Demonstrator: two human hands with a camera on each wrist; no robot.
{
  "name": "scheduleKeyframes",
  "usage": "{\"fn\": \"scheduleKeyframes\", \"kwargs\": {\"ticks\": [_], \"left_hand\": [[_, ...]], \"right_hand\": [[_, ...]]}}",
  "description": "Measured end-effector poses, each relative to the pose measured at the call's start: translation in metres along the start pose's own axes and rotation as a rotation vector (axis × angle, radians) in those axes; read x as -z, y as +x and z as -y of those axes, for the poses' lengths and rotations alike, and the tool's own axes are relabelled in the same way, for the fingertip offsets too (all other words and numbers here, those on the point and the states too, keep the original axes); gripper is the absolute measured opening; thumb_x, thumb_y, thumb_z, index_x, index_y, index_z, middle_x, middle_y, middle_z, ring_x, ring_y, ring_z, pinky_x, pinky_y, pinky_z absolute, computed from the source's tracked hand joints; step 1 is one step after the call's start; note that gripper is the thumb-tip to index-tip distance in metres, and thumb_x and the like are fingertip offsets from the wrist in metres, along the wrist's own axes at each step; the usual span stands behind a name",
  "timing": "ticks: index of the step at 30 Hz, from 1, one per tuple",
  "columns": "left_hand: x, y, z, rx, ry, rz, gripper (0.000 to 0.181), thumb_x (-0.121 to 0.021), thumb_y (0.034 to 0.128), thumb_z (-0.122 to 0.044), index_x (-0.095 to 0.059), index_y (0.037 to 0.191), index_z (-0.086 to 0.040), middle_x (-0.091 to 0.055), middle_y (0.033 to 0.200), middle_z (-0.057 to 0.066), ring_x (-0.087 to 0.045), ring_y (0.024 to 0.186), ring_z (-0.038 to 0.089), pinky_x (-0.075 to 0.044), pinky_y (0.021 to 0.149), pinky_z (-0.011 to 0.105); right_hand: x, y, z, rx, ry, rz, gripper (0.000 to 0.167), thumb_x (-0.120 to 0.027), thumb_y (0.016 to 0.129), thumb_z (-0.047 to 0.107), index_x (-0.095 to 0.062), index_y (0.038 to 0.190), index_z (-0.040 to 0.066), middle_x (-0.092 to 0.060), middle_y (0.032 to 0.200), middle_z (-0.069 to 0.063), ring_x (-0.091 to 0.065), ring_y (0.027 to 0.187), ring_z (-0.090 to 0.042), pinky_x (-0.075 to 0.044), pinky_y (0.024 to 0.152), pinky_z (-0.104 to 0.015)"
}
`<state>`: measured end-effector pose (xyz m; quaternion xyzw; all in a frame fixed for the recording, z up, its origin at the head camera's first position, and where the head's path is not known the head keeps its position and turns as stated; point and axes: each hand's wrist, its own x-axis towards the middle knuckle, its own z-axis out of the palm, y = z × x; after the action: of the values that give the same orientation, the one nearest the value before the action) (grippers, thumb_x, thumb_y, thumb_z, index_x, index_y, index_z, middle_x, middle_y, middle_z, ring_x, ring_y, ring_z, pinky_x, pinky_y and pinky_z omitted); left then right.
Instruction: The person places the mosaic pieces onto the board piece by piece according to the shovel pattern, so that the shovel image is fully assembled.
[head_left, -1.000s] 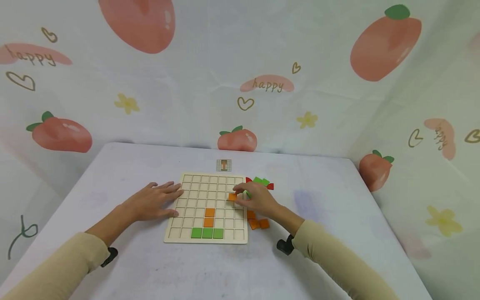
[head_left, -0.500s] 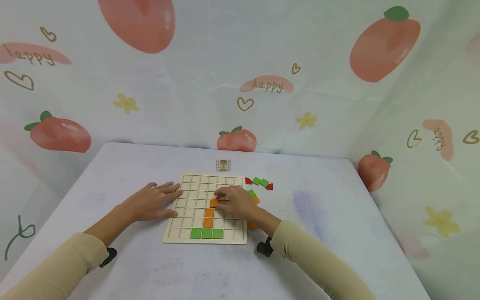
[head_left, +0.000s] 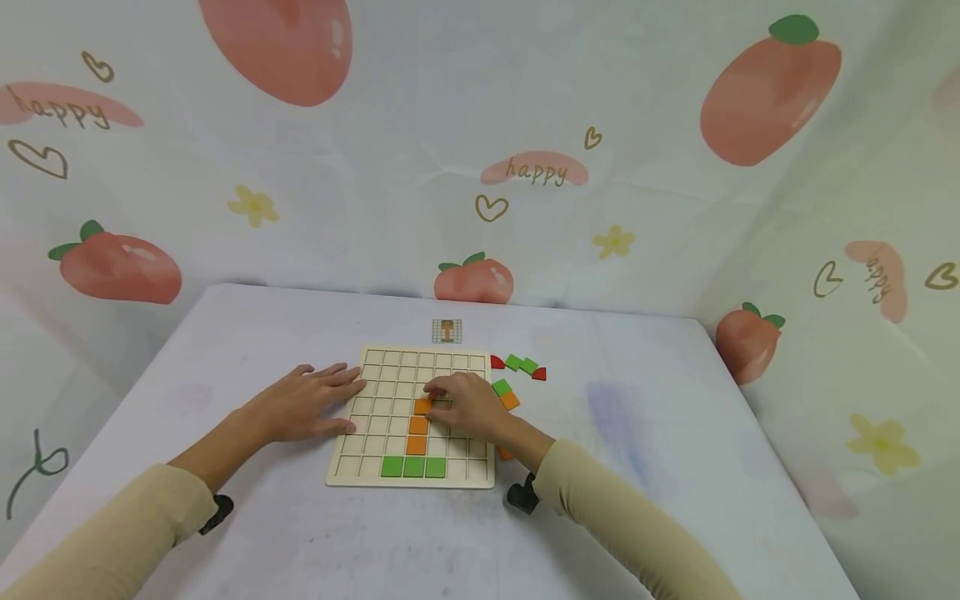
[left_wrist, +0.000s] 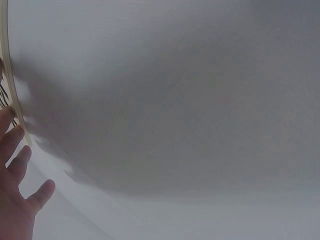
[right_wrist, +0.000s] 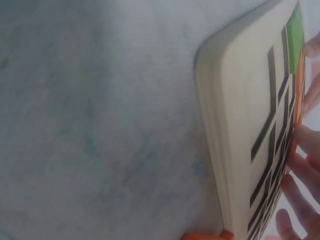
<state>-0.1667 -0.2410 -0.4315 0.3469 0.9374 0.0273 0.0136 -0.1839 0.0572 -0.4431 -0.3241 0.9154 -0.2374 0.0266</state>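
Observation:
A pale wooden grid board (head_left: pixel 382 367) lies flat on the table. Straight, spread fingers of my left hand (head_left: pixel 300 406) rest on its left edge. With thumb and fingertips, my right hand (head_left: pixel 472 407) pinches an orange square tile (head_left: pixel 422 406) at the board's middle, directly above a column of two orange tiles (head_left: pixel 417 425). Below them, a row of green square tiles (head_left: pixel 414 467) sits in the grid's lowest cells. In the right wrist view the board (right_wrist: pixel 225 110) shows edge-on, with the right fingers over its far part. The tile's underside and the cell beneath are hidden.
Loose pieces lie right of the board: red rounded ones (head_left: pixel 539 374), green squares (head_left: pixel 513 362) and orange squares (head_left: pixel 509 401), some partly behind the right hand. A small printed pattern card (head_left: pixel 447 331) lies behind the board on the white table (head_left: pixel 300 533).
My right hand has carried the orange tile leftward and slightly nearer, from the board's right side to the top of the orange column. The left hand has stayed in place.

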Motion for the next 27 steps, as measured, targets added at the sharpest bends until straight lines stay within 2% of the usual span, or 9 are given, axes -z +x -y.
{"fn": "scheduleKeyframes", "kwargs": {"ticks": [17,22,27], "left_hand": [[0.000,0.002,-0.001,0.018,0.003,0.029,0.072,-0.060,0.0905,-0.060,-0.057,0.141,-0.009,-0.051,0.148,0.013,-0.046,0.135,0.038,-0.041,0.098,0.063],[0.001,0.002,-0.001,0.020,0.008,0.029,0.072,-0.062,0.0901,-0.059,-0.057,0.141,-0.009,-0.051,0.147,0.013,-0.047,0.135,0.038,-0.041,0.098,0.062],[0.000,0.002,-0.001,0.011,0.014,0.022,0.071,-0.062,0.0901,-0.059,-0.058,0.141,-0.008,-0.052,0.147,0.013,-0.048,0.134,0.038,-0.042,0.097,0.063]], "right_hand": [[0.000,0.002,-0.002,0.007,-0.006,0.014,0.039,-0.079,0.087,0.026,-0.071,0.121,0.009,-0.076,0.103,0.003,-0.069,0.101,-0.010,-0.050,0.092,-0.028],[0.006,0.002,-0.003,0.032,0.021,0.062,0.041,-0.077,0.088,0.022,-0.068,0.126,0.008,-0.075,0.106,0.003,-0.068,0.104,-0.011,-0.049,0.095,-0.030],[0.020,-0.002,-0.006,0.028,0.108,0.115,0.043,-0.076,0.089,0.016,-0.066,0.130,0.009,-0.074,0.112,0.000,-0.067,0.107,-0.012,-0.049,0.096,-0.031]]}}
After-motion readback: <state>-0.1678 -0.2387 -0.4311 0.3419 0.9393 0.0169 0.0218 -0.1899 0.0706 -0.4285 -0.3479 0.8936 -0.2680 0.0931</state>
